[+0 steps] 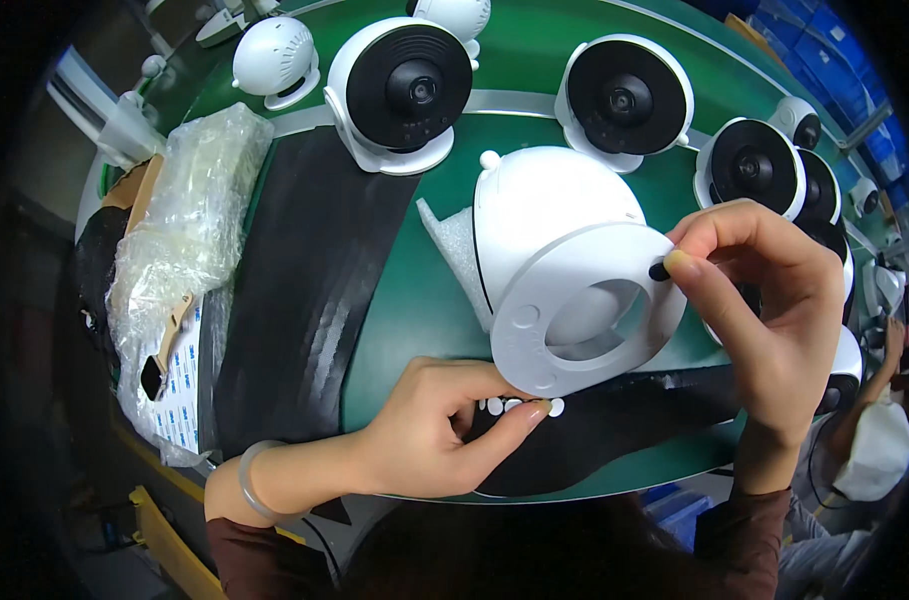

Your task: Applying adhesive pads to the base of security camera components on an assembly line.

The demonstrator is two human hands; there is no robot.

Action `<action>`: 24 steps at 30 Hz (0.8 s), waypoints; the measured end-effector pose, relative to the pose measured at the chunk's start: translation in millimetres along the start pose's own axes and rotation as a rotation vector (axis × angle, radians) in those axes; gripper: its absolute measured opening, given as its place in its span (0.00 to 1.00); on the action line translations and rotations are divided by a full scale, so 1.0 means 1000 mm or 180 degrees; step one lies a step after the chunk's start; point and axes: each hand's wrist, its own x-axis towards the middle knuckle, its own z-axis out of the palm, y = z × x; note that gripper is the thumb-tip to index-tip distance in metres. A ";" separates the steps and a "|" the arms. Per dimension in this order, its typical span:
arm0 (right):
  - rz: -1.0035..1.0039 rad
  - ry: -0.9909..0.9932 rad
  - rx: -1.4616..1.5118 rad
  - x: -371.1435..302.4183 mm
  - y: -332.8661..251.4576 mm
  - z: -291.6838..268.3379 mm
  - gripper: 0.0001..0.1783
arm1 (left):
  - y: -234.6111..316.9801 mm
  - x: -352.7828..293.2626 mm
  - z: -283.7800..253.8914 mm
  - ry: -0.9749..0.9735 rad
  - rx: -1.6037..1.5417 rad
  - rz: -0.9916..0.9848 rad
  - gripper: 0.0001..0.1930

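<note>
A white ball-shaped camera [554, 190] lies in front of me, its flat ring-shaped base [522, 350] tilted toward me. Shallow round recesses mark the base's underside. Between the thumb and forefinger of my right hand [764, 290] a small black round pad [659, 271] is pinched against the base's right rim. My left hand [444, 425] is closed at the lower edge of the base, holding a row of small white round pads [495, 405]; its fingers partly hide them. White foam [456, 245] sits behind the ball on the left.
A black mat strip [304, 270] and bubble wrap [199, 190] lie left on the green table. Another black mat [614, 430] is near the front edge. Finished-looking cameras [404, 90] stand along the back and right. A watch [154, 375] rests at left; another person [879, 440] sits far right.
</note>
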 end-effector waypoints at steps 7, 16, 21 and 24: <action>-0.0349 0.0111 -0.0095 0.002 0.006 0.003 0.09 | -0.001 0.001 -0.002 -0.0035 0.0075 0.0051 0.06; 0.0233 -0.0216 0.0596 0.010 0.010 -0.009 0.14 | 0.005 -0.002 -0.004 -0.0153 0.0289 0.0050 0.05; -0.0208 -0.0109 -0.0401 0.001 0.004 -0.005 0.11 | 0.006 -0.003 -0.006 -0.0286 0.0417 0.0145 0.05; -0.1291 0.0027 -0.0857 -0.033 -0.013 -0.021 0.07 | 0.018 -0.001 0.000 -0.0337 0.0337 0.0048 0.06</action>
